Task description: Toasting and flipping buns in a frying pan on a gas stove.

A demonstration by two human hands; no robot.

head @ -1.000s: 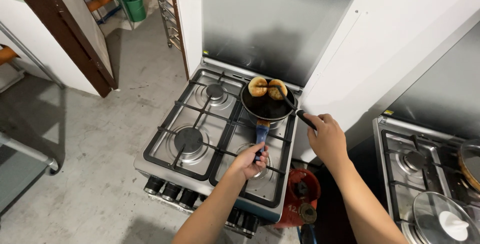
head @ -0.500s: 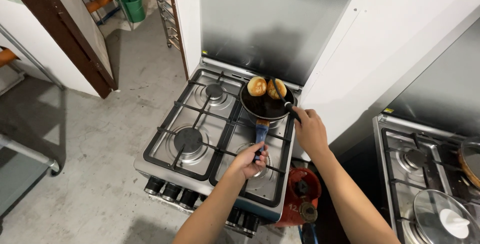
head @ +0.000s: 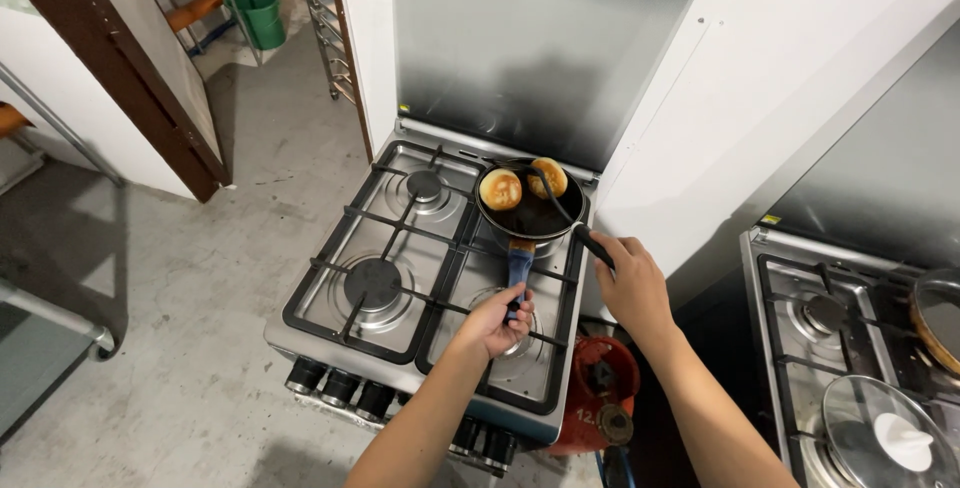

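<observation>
The stove [head: 400, 288] stands between open floor [head: 180, 348] on its left and a white wall [head: 690, 138] close on its right. The pan [head: 530, 206] sits on the back right burner, holding two buns [head: 500, 189]. The left hand [head: 495, 320] has its fingers wrapped round the blue handle [head: 518, 266]; the right hand [head: 632, 283] grips a spatula [head: 570, 213] whose tip reaches the far bun. A hard push could slide a bun over the rim; the wall cramps the right elbow.

I see a four-burner gas stove [head: 400, 278] on a grey concrete floor [head: 200, 248], steel splashback [head: 540, 38] behind it. A white wall [head: 740, 118] stands right of it, a brown door frame [head: 110, 58] and green bucket [head: 260, 13] far left.
</observation>
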